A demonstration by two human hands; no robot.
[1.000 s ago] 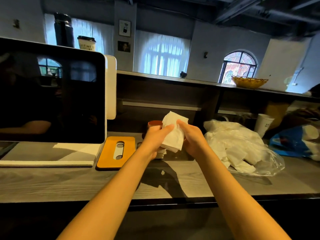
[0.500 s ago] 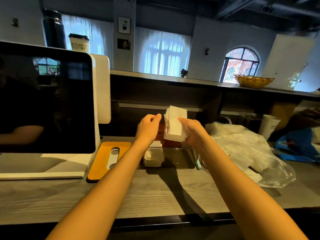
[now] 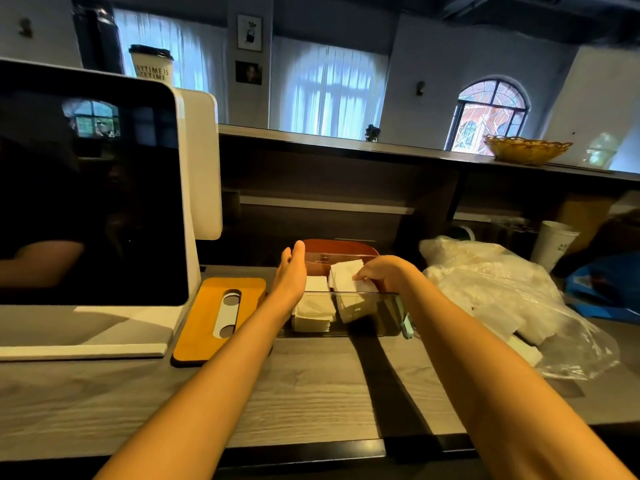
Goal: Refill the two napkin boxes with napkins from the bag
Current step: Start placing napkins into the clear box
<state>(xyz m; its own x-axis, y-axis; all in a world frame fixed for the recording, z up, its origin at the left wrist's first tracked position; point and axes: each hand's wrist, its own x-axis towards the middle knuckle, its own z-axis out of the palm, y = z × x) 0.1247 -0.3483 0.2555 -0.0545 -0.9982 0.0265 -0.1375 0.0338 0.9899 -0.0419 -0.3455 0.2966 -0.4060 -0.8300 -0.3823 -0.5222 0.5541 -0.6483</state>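
A clear napkin box (image 3: 377, 315) stands on the counter with its top off. A low stack of white napkins (image 3: 313, 308) lies in its left part. My right hand (image 3: 384, 273) grips a second stack of napkins (image 3: 346, 277) and holds it down inside the box, to the right of the first stack. My left hand (image 3: 291, 271) hovers at the box's left end with straight fingers and holds nothing. The clear plastic bag (image 3: 498, 292) with more napkins lies to the right. Behind the clear box I see a brown lid or box (image 3: 341, 245).
The orange slotted lid (image 3: 214, 318) lies flat left of the box. A large screen on a white stand (image 3: 90, 188) fills the left side. A paper cup (image 3: 554, 242) and a blue bag (image 3: 609, 285) sit at the far right. A raised shelf runs along the back.
My right hand has lowered its napkin stack from above the box down into it. My left hand let go of the stack and moved to the box's left end.
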